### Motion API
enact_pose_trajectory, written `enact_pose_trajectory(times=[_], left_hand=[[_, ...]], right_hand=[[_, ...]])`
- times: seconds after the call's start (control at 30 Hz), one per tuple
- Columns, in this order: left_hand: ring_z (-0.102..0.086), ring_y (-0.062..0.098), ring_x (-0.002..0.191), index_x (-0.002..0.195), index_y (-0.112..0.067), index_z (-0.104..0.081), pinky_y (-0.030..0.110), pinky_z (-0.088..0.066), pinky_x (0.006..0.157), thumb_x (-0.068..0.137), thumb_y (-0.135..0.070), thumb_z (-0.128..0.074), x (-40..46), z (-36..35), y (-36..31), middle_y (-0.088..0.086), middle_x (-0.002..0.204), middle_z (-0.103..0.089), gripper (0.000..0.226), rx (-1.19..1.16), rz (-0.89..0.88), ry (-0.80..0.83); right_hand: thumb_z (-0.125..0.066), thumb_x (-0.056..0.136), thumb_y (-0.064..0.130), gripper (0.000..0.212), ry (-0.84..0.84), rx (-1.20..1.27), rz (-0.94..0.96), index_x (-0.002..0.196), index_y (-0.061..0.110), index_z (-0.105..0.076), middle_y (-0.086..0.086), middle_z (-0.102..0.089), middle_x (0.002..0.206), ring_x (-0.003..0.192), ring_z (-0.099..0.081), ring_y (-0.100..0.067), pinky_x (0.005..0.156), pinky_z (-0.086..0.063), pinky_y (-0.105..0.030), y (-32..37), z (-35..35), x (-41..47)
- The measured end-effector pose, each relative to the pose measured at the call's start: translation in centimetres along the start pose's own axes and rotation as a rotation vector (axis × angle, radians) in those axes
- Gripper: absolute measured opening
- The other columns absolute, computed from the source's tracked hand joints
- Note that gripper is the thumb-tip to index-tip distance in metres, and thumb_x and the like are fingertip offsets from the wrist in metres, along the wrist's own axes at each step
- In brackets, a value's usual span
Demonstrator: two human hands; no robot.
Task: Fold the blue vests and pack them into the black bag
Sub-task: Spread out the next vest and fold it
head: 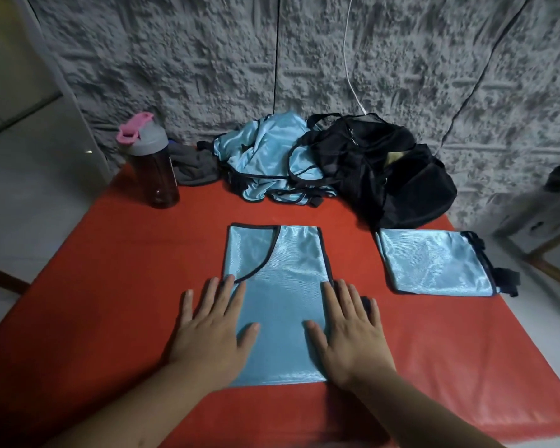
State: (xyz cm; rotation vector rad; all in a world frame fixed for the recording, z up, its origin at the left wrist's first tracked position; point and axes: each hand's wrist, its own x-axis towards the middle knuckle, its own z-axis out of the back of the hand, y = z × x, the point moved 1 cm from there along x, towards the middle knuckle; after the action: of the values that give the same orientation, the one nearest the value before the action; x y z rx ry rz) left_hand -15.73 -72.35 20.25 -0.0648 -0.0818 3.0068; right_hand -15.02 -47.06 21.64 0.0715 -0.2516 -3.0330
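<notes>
Pressing flat, open hands (pixel 212 328) (pixel 349 331) on vest (pixel 280 286); black bag (pixel 401 182) contents unclear.

flat vest (pixel 277 305) centre | folded vest (pixel 434 263) right | vest pile (pixel 265 156) beside black bag (pixel 401 176)

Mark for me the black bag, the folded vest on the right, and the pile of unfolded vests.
black bag (pixel 411 189), head view, on its dark mesh side.
folded vest (pixel 434 260), head view, middle of its blue top face.
pile of unfolded vests (pixel 265 150), head view, on the crumpled blue fabric.
</notes>
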Motion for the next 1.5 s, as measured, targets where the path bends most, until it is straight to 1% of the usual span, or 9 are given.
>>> enact_pose_trajectory(times=[0.4, 0.57, 0.67, 0.7, 0.77, 0.93, 1.1, 1.27, 1.5], left_hand=[[0.02, 0.018, 0.153, 0.155, -0.046, 0.018, 0.052, 0.006, 0.124, 0.082, -0.068, 0.013, -1.0, 1.4, 2.5, -0.011, 0.167, 0.017, 0.076, -0.052, 0.121, 0.121], [0.013, 0.02, 0.155, 0.157, -0.045, 0.008, 0.05, 0.001, 0.125, 0.102, -0.057, -0.027, -0.8, 3.2, 3.2, -0.007, 0.169, 0.008, 0.066, -0.244, 0.073, 0.149], [-0.037, 0.023, 0.144, 0.146, -0.028, -0.048, 0.04, -0.031, 0.118, 0.097, -0.042, -0.058, -1.9, 4.8, 3.0, 0.0, 0.151, -0.048, 0.052, -0.334, -0.016, -0.053], [-0.051, 0.018, 0.128, 0.129, -0.025, -0.062, 0.037, -0.042, 0.108, 0.094, -0.04, -0.064, -2.5, 5.1, 2.8, -0.005, 0.131, -0.061, 0.039, -0.347, -0.084, -0.107], [-0.052, 0.006, 0.104, 0.106, -0.026, -0.07, 0.031, -0.048, 0.095, 0.089, -0.043, -0.068, -3.9, 5.2, 2.0, -0.016, 0.105, -0.061, 0.024, -0.343, -0.24, -0.096], [-0.053, 0.006, 0.101, 0.097, -0.025, -0.072, 0.027, -0.048, 0.092, 0.086, -0.051, -0.058, -5.6, 3.3, 0.3, -0.015, 0.096, -0.06, 0.032, -0.257, -0.371, -0.027], [-0.059, 0.015, 0.075, 0.063, -0.019, -0.065, 0.032, -0.055, 0.061, 0.083, -0.042, -0.045, -5.6, 3.4, -0.4, -0.01, 0.071, -0.057, 0.036, -0.119, -0.373, -0.173], [-0.056, 0.014, 0.086, 0.072, -0.02, -0.058, 0.033, -0.054, 0.071, 0.092, -0.033, -0.047, -5.5, 4.4, -0.9, -0.01, 0.08, -0.057, 0.026, -0.314, -0.266, -0.232], [-0.056, 0.015, 0.078, 0.082, -0.017, -0.063, 0.034, -0.047, 0.071, 0.095, -0.027, -0.064, -5.3, 6.7, -0.9, -0.008, 0.076, -0.059, 0.016, -0.519, -0.128, -0.185]], right_hand=[[-0.006, 0.095, 0.071, 0.078, 0.027, 0.043, -0.032, 0.16, 0.031, 0.012, -0.003, 0.01, 0.17, 0.156, 0.017, -0.019, 0.123, 0.009, -0.057, 0.1, -0.2, 0.1], [0.012, 0.09, 0.069, 0.085, 0.049, -0.001, -0.002, 0.162, 0.024, 0.008, -0.005, 0.013, 0.17, 0.155, 0.018, -0.021, 0.121, 0.014, -0.058, 0.0, 1.4, 0.2], [-0.01, 0.093, 0.056, 0.071, -0.098, 0.085, 0.113, 0.145, 0.021, -0.045, -0.004, -0.037, 0.157, 0.15, -0.028, -0.026, 0.124, -0.012, -0.05, 0.1, 4.2, -0.1], [-0.022, 0.093, 0.049, 0.054, -0.139, 0.128, 0.184, 0.121, 0.022, -0.06, -0.002, -0.056, 0.133, 0.131, -0.049, -0.027, 0.115, -0.031, -0.046, 0.1, 4.9, -0.5], [-0.037, 0.089, 0.037, 0.031, -0.115, 0.15, 0.286, 0.089, 0.02, -0.063, 0.004, -0.063, 0.096, 0.099, -0.061, -0.025, 0.087, -0.048, -0.039, 0.2, 5.2, -1.8], [-0.054, 0.083, 0.039, 0.022, 0.13, 0.009, 0.324, 0.094, 0.023, -0.065, 0.006, -0.063, 0.106, 0.107, -0.056, -0.019, 0.092, -0.049, -0.036, 0.1, 3.2, -4.9], [-0.057, 0.083, 0.045, 0.043, 0.145, 0.034, 0.267, 0.12, 0.026, -0.067, 0.01, -0.06, 0.124, 0.117, -0.054, -0.018, 0.099, -0.047, -0.034, 0.0, 3.0, -5.1], [-0.059, 0.08, 0.064, 0.063, 0.079, -0.023, 0.272, 0.135, 0.034, -0.058, 0.012, -0.056, 0.124, 0.117, -0.049, -0.016, 0.099, -0.046, -0.033, 0.7, 2.4, -5.0], [-0.075, 0.073, 0.019, 0.027, -0.229, -0.164, 0.281, 0.099, 0.028, -0.072, 0.006, -0.056, 0.085, 0.084, -0.055, -0.023, 0.065, -0.046, -0.036, 0.2, 1.5, -4.1]])
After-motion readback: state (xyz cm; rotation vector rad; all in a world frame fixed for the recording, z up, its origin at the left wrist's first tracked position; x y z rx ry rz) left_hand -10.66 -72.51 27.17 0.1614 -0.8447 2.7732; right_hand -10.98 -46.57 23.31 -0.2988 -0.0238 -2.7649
